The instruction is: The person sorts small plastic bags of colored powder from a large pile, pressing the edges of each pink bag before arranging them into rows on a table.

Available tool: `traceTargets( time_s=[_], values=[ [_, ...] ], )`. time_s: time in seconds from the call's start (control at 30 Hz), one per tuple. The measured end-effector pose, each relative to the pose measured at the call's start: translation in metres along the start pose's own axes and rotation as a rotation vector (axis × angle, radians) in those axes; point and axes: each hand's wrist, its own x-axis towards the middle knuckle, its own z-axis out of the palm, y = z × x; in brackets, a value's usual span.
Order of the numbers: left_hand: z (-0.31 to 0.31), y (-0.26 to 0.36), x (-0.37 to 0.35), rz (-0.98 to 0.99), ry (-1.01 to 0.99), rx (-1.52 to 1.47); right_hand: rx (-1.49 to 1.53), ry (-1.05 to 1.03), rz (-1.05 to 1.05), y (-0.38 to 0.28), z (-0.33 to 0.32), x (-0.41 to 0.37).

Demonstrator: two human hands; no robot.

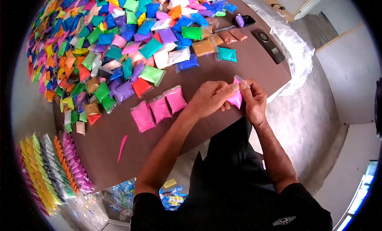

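Both hands hold one small pink powder packet [236, 97] over the near right part of the brown table [254, 64]. My left hand [213, 97] grips its lower side; my right hand [254, 99] pinches its clear top edge. Three filled pink packets [159, 109] lie side by side just left of my hands.
A large heap of coloured powder packets [119, 44] covers the far and left table. A pink strip [121, 147] lies near the front edge. Rows of bundled packets [51, 167] sit at lower left. A black device [269, 46] and clear plastic sheeting [296, 56] lie at the right edge.
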Motion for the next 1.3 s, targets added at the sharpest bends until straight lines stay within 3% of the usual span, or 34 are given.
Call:
traceTargets(
  time_s=[0.23, 0.5, 0.7, 0.83, 0.97, 1.3],
  values=[
    [0.001, 0.002, 0.0, -0.007, 0.02, -0.055, -0.058, -0.043, 0.001, -0.009, 0.004, 0.001],
    [-0.002, 0.004, -0.002, -0.002, 0.005, 0.115, -0.045, -0.084, -0.034, -0.005, 0.001, -0.001],
    [0.004, 0.004, -0.001, -0.036, 0.022, 0.091, 0.023, 0.029, -0.051, 0.016, -0.003, 0.0],
    [0.005, -0.009, 0.004, 0.053, 0.036, 0.151, 0.035, 0.0, -0.019, 0.008, -0.003, -0.003],
    [0.003, -0.015, 0.006, 0.287, 0.136, 0.215, 0.089, -0.093, -0.012, 0.007, -0.007, 0.0],
    [0.011, -0.001, -0.001, 0.28, 0.179, 0.332, 0.192, -0.046, -0.065, 0.009, -0.002, -0.001]
  ],
)
